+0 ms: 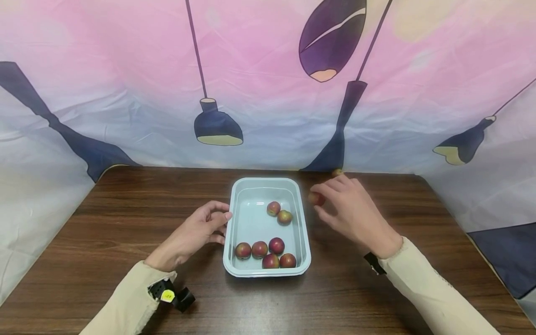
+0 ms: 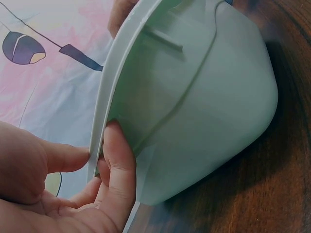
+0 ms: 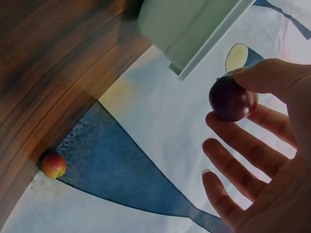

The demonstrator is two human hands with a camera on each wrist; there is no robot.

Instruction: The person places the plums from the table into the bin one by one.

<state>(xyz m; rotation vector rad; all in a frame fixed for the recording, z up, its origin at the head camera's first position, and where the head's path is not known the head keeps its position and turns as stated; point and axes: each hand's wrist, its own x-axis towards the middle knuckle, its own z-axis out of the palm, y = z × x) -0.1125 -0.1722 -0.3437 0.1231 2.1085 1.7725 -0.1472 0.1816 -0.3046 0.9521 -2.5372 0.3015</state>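
A pale green plastic tub stands on the table with several small red and yellow-green apples in it. Two apples sit toward its right side and several more cluster at the near end. My left hand pinches the tub's left rim; in the left wrist view the thumb is on the rim's outer edge and the fingers lie under it. Just right of the tub, my right hand holds a dark red apple between thumb and fingertips, above the table.
One more apple lies at the table's far edge, partly behind my right hand in the head view. The brown wood-grain table meets a printed cloth backdrop at the back and sides.
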